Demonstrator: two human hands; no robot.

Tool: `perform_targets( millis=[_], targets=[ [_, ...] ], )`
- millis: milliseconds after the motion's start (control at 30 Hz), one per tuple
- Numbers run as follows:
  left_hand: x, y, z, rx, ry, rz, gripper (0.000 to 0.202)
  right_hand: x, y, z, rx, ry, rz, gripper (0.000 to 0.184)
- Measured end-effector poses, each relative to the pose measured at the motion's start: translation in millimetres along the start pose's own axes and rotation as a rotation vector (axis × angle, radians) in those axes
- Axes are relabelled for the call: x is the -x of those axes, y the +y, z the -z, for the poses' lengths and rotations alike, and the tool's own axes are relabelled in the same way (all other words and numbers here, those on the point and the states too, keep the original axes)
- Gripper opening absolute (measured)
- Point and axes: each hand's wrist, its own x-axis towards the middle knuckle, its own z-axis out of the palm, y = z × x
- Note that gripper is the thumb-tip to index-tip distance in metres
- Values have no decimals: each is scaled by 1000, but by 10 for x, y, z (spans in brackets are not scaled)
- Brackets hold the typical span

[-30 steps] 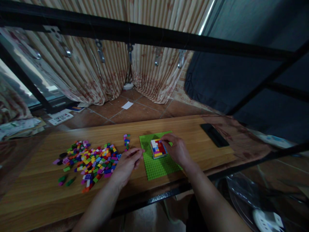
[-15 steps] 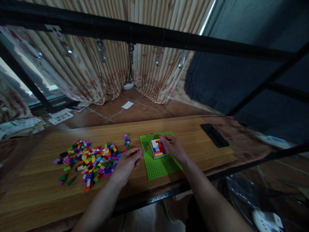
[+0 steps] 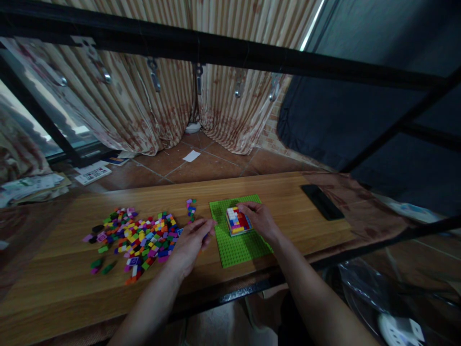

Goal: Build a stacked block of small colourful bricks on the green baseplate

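Note:
A green studded baseplate (image 3: 239,247) lies on the wooden table (image 3: 72,293). On it stands a small block built of colored bricks (image 3: 237,221), white, red, yellow, blue and pink on top. My right hand (image 3: 260,220) rests against the block's far right side, fingertips curled onto its top edge. My left hand (image 3: 190,242) lies on the table just left of the baseplate, fingers loosely bent toward the plate; whether it holds a brick is hidden. A pile of loose colored bricks (image 3: 140,238) spreads to the left of that hand.
A short row of bricks (image 3: 190,209) sits behind the left hand. A black phone (image 3: 321,201) lies at the table's right end beside brown cloth. Black frame bars cross overhead. Curtains, tiled floor and papers are beyond the table. A fan stands low right.
Both hands stay almost where they were. The right hand's fingers have shifted slightly on the block's top. The camera view has drifted a little.

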Motion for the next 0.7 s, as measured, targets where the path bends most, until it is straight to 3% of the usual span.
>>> perform_targets(
  millis=[300,433,600,700],
  targets=[
    [37,69,-29,222,39,113,21,-20,20,3,168,10,77,36],
    [70,132,-49,318,14,118,30,-11,6,45,247,8,131,36],
    [80,150,-55,364,4,74,33,168,-194,40,410,135,444,28],
    [78,127,-55,386,-21,66,36,352,-319,-86,465,48,617,21]
  ],
)
